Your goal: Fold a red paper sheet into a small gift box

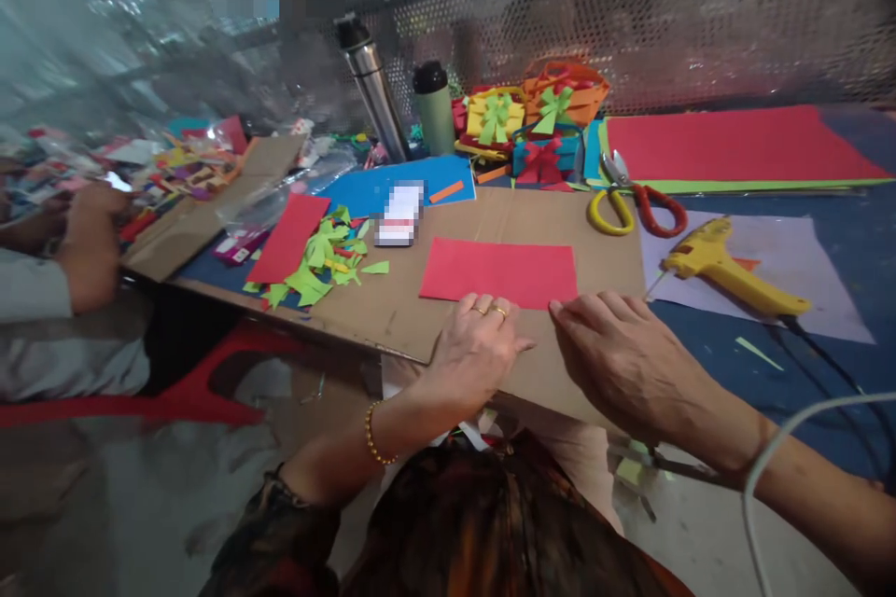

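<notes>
Paper (498, 269), red and rectangular, lies flat on cardboard (392, 317) in front of the person. The left hand (483, 345) rests at its near edge, fingers released and laid down, thumb apart. The right hand (623, 350) is at the near right corner; its back hides most of the fingers, so I cannot tell whether they grip. Scissors (619, 170) lie beyond, a glue gun (735, 282) to the right, green scraps (323, 250) to the left.
</notes>
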Motion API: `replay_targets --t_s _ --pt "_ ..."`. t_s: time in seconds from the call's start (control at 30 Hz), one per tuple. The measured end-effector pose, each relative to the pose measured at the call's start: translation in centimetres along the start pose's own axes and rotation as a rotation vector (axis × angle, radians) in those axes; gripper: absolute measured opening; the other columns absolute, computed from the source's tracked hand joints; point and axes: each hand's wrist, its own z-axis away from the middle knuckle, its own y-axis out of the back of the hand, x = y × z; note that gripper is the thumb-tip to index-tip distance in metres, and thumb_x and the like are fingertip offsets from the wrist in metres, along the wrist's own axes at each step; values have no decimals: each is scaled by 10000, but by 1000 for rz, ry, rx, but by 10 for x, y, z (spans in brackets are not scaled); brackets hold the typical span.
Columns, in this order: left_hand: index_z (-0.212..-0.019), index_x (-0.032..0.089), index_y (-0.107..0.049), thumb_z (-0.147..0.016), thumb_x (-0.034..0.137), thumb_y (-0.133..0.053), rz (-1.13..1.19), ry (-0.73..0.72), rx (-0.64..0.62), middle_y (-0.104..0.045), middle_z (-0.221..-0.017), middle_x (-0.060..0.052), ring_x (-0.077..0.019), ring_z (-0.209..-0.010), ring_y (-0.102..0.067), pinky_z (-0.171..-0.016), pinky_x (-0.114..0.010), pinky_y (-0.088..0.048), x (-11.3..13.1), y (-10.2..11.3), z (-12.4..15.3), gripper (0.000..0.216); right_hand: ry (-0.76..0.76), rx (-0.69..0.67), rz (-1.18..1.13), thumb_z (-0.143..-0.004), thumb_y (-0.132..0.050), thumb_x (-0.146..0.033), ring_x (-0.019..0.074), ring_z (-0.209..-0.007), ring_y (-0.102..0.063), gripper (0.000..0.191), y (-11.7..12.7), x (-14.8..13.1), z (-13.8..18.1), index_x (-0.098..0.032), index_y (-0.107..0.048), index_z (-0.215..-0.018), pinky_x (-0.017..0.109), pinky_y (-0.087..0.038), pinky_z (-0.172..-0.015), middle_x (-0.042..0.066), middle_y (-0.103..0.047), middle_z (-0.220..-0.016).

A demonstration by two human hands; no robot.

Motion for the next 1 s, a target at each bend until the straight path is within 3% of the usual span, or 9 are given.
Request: replay_targets --t_s 0.27,0.4,0.53,0.63,0.73,0.8,0.87,0.93,1.0 --pt "-1092 143 -712 -1073 273 -463 68 112 60 -734 -1037 -115 -238 -973 -653 -928 -414 -495 -19 2 19 281 -8 -21 3 -995 -473 -197 250 -825 -486 238 -3 2 3 -124 -675 -1098 382 -328 -740 129 -649 -957" --pt "-983 142 -729 -1064 268 -466 -17 245 35 -735 -983 -124 -260 -944 -658 -913 -411 -491 -46 7 32 303 6 5 29 -1002 -454 -194 247 -799 -477 246 -1 1 2 -117 -677 -1073 379 -313 -724 125 -638 -924" --pt "-966 123 -741 -1049 281 -470 -175 419 -74 -727 -994 -177 -320 -950 -667 -910 -472 -489 -76 22 52 325 21 3 16 -997 -451 -175 241 -793 -482 239 0 1 1 -122 -673 -1065 378 -312 -724 124 -638 -922" --pt "-1029 83 -738 -1034 328 -511 -233 456 -39 -727 -1017 -209 -365 -1004 -670 -927 -507 -485 -79 32 55 334 18 -11 14 -989 -461 -171 237 -794 -489 218 -1 1 1 -135 -669 -1043 381 -313 -719 123 -639 -930" --pt "-1332 86 -628 -1056 325 -485 -140 328 112 -709 -1253 -213 -342 -1170 -655 -1039 -525 -458 -54 27 37 392 6 -16 16 -994 -462 -181 233 -790 -491 200 -1 1 0 -156 -661 -993 381 -316 -719 114 -634 -922" --pt "-1397 109 -580 -1064 371 -487 15 94 94 -624 -1444 -207 -314 -1342 -582 -1133 -511 -424 -31 15 20 434 5 -16 13 -1008 -445 -187 230 -794 -492 216 0 0 -1 -159 -658 -982 379 -322 -729 111 -632 -916" --pt "-1454 79 -528 -1021 564 -517 118 -79 18 -528 -1553 -221 -326 -1501 -433 -1226 -507 -354 -12 0 9 650 17 -1 11 -1013 -443 -192 231 -794 -487 222 1 0 -1 -150 -660 -990 377 -322 -731 110 -626 -902" --pt "-1492 46 -480 -977 701 -461 161 -87 -33 -491 -1583 -229 -318 -1539 -379 -1261 -490 -326 -4 -11 9 833 40 34 17 -1003 -456 -179 235 -786 -477 211 0 0 0 -136 -663 -1001 377 -319 -723 110 -618 -889" --pt "-1509 42 -460 -978 718 -413 160 -37 -43 -482 -1593 -218 -315 -1542 -376 -1269 -495 -330 -6 -16 19 861 64 65 24 -992 -461 -159 240 -782 -473 205 -1 1 1 -127 -663 -1012 378 -316 -711 110 -614 -881"
